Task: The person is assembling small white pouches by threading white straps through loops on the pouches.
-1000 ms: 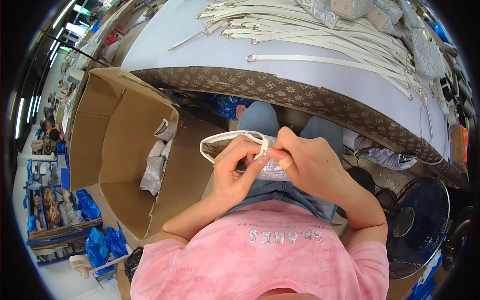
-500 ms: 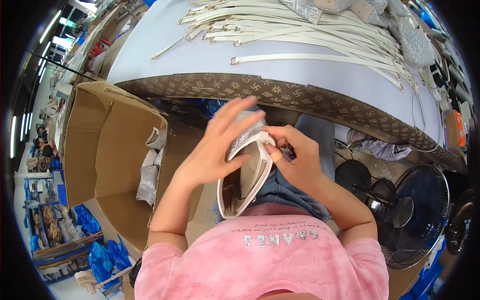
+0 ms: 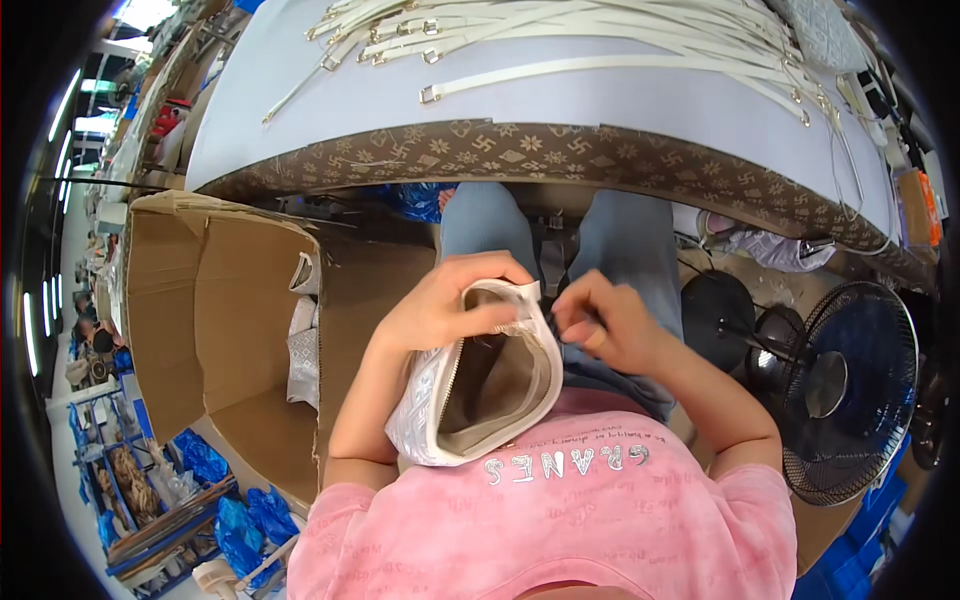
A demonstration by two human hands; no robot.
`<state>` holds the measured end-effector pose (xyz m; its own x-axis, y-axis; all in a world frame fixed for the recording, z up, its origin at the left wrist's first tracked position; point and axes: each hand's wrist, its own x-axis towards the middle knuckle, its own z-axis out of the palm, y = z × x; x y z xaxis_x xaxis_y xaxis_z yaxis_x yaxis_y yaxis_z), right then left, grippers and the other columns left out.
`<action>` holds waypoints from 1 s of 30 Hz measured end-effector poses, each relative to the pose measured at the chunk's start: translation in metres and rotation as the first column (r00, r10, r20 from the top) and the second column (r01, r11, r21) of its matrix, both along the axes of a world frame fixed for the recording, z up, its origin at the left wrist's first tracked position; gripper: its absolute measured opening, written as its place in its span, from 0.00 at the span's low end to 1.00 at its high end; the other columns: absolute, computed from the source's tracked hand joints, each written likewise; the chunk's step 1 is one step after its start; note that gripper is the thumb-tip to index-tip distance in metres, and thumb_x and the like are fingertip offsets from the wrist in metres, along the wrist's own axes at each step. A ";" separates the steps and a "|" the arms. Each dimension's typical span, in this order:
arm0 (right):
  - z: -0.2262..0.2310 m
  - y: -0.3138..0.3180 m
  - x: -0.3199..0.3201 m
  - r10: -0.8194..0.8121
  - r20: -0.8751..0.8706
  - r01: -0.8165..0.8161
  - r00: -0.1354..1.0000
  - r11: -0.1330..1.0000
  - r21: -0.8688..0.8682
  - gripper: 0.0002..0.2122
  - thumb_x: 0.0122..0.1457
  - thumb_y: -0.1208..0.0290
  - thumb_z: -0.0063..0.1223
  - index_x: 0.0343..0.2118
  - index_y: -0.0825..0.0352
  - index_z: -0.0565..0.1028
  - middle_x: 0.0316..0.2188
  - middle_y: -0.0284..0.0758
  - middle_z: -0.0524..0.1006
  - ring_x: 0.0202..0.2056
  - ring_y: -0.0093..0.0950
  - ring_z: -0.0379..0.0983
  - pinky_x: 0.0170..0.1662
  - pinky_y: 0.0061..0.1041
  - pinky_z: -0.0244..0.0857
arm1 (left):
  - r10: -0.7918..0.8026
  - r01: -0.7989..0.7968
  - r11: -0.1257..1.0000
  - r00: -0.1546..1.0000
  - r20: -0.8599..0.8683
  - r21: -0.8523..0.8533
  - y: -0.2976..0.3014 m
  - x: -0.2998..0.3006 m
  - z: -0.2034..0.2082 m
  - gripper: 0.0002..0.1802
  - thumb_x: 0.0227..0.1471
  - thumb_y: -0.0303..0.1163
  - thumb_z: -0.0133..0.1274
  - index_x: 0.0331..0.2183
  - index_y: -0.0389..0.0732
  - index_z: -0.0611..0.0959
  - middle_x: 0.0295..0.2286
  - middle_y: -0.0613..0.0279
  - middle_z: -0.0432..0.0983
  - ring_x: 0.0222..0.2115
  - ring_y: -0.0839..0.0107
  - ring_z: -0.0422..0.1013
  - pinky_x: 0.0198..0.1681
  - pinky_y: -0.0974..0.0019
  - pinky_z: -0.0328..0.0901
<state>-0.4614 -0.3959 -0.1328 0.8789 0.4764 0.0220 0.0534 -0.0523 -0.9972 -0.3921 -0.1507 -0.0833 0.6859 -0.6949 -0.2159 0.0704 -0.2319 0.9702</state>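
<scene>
A small white and silver patterned bag point(image 3: 412, 418) rests in my lap, its zipped mouth spread wide and its pale lining showing. My left hand point(image 3: 435, 305) is closed on the top end of its rim, the thumb inside the mouth and the fingers around the outside. Just off the bag's upper right corner, my right hand point(image 3: 615, 325) has its fingers curled together. What lies between those fingers, if anything, is too small to make out.
White straps with metal buckles point(image 3: 600, 62) lie heaped on the table point(image 3: 330, 100) ahead. At my left stands an open cardboard box point(image 3: 255, 330) holding several patterned bags point(image 3: 304, 350). A black fan point(image 3: 850, 390) stands at my right.
The bag has tilted so its mouth faces up more widely. My left hand has come down from above and closed on the rim; my right hand has moved off the corner to the right.
</scene>
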 end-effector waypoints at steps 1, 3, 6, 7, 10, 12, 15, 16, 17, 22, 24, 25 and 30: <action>0.001 -0.002 0.003 -0.001 -0.011 0.001 1.000 1.000 0.002 0.13 0.62 0.68 0.57 0.45 0.68 0.72 0.28 0.31 0.77 0.23 0.19 0.67 0.28 0.19 0.61 | -0.036 0.037 0.999 0.986 0.165 -0.003 -0.006 -0.003 0.000 0.10 0.51 0.23 0.54 0.37 0.34 0.82 0.30 0.59 0.78 0.31 0.70 0.73 0.35 0.70 0.66; 0.003 -0.007 0.016 0.089 -0.002 -0.089 0.996 0.996 -0.003 0.12 0.64 0.67 0.52 0.46 0.68 0.72 0.27 0.35 0.76 0.27 0.24 0.69 0.33 0.25 0.64 | -0.070 0.073 0.997 0.945 0.318 0.000 -0.012 -0.008 -0.003 0.08 0.51 0.23 0.56 0.37 0.34 0.82 0.29 0.59 0.77 0.30 0.69 0.73 0.34 0.70 0.65; 0.001 -0.010 0.026 0.165 -0.022 -0.164 0.986 0.986 0.009 0.13 0.66 0.65 0.48 0.46 0.69 0.72 0.28 0.38 0.76 0.30 0.27 0.70 0.36 0.28 0.65 | -0.026 0.058 0.997 0.895 0.445 -0.058 -0.015 -0.010 -0.008 0.06 0.52 0.25 0.58 0.34 0.35 0.81 0.28 0.58 0.75 0.28 0.66 0.72 0.31 0.68 0.65; 0.001 -0.012 0.028 0.197 -0.045 -0.196 0.979 0.980 0.026 0.13 0.67 0.64 0.47 0.45 0.70 0.73 0.28 0.39 0.76 0.31 0.27 0.70 0.37 0.29 0.65 | -0.028 0.059 0.997 0.896 0.444 -0.057 -0.014 -0.011 -0.009 0.06 0.52 0.25 0.58 0.34 0.35 0.81 0.28 0.58 0.75 0.28 0.66 0.72 0.31 0.68 0.65; -0.002 -0.012 0.028 0.245 -0.054 -0.242 0.968 0.968 0.061 0.14 0.67 0.63 0.46 0.42 0.71 0.74 0.27 0.38 0.74 0.30 0.26 0.68 0.36 0.28 0.63 | -0.035 0.047 0.999 0.895 0.444 -0.015 -0.008 -0.014 -0.009 0.04 0.57 0.28 0.53 0.35 0.38 0.79 0.30 0.58 0.73 0.29 0.60 0.72 0.32 0.64 0.66; -0.003 -0.010 0.028 0.280 -0.023 -0.277 0.960 0.957 0.090 0.13 0.67 0.65 0.45 0.38 0.72 0.74 0.25 0.35 0.71 0.27 0.24 0.63 0.33 0.27 0.60 | -0.044 0.053 0.999 0.892 0.450 -0.008 -0.010 -0.014 -0.009 0.04 0.58 0.27 0.53 0.35 0.38 0.78 0.30 0.57 0.73 0.29 0.59 0.72 0.32 0.64 0.66; 0.002 -0.009 0.031 0.275 -0.018 -0.274 0.961 0.959 0.072 0.12 0.66 0.66 0.46 0.36 0.73 0.75 0.24 0.37 0.71 0.26 0.27 0.65 0.32 0.28 0.61 | -0.055 0.062 0.998 0.885 0.463 0.001 -0.013 -0.015 -0.008 0.03 0.58 0.27 0.51 0.35 0.38 0.76 0.30 0.56 0.72 0.28 0.57 0.71 0.30 0.62 0.65; 0.003 -0.009 0.031 0.274 -0.014 -0.273 0.961 0.960 0.061 0.12 0.66 0.67 0.46 0.36 0.73 0.75 0.24 0.38 0.71 0.26 0.28 0.65 0.32 0.28 0.61 | -0.049 0.057 0.998 0.885 0.463 -0.004 -0.013 -0.016 -0.008 0.03 0.59 0.27 0.51 0.35 0.38 0.76 0.29 0.56 0.72 0.28 0.56 0.71 0.30 0.62 0.65; 0.003 -0.008 0.031 0.271 -0.015 -0.270 0.962 0.961 0.063 0.12 0.66 0.67 0.46 0.36 0.73 0.75 0.24 0.38 0.71 0.26 0.28 0.65 0.32 0.28 0.61 | -0.042 0.052 0.999 0.885 0.464 -0.010 -0.014 -0.016 -0.009 0.03 0.59 0.26 0.50 0.35 0.38 0.75 0.29 0.56 0.72 0.28 0.56 0.71 0.30 0.62 0.65; 0.001 -0.006 0.029 0.212 0.109 -0.215 0.971 0.976 0.019 0.12 0.65 0.67 0.48 0.33 0.73 0.75 0.22 0.40 0.71 0.23 0.32 0.64 0.29 0.29 0.60 | -0.022 0.054 0.997 0.877 0.481 -0.051 -0.014 -0.016 -0.015 0.02 0.59 0.25 0.49 0.35 0.38 0.75 0.29 0.56 0.72 0.27 0.55 0.71 0.30 0.61 0.65; 0.005 -0.006 0.028 0.183 0.118 -0.186 0.976 0.982 0.020 0.11 0.64 0.68 0.49 0.32 0.72 0.75 0.22 0.40 0.71 0.23 0.33 0.63 0.28 0.30 0.59 | -0.022 0.058 0.997 0.871 0.492 -0.059 -0.013 -0.016 -0.018 0.02 0.59 0.26 0.50 0.35 0.38 0.75 0.29 0.56 0.73 0.27 0.57 0.71 0.29 0.62 0.65; 0.006 -0.007 0.028 0.179 0.118 -0.183 0.977 0.983 0.022 0.11 0.64 0.68 0.49 0.32 0.72 0.75 0.22 0.40 0.71 0.23 0.33 0.63 0.28 0.30 0.59 | -0.015 0.057 0.996 0.865 0.502 -0.068 -0.013 -0.016 -0.019 0.03 0.60 0.27 0.50 0.35 0.38 0.75 0.29 0.56 0.74 0.26 0.60 0.71 0.28 0.63 0.65; 0.017 -0.016 0.039 0.306 0.086 -0.299 0.948 0.950 -0.088 0.10 0.63 0.67 0.52 0.34 0.70 0.78 0.19 0.39 0.71 0.21 0.30 0.62 0.27 0.29 0.58 | -0.027 0.084 0.992 0.865 0.501 -0.091 -0.016 -0.017 -0.019 0.04 0.61 0.28 0.51 0.34 0.38 0.75 0.28 0.55 0.74 0.25 0.63 0.71 0.27 0.65 0.64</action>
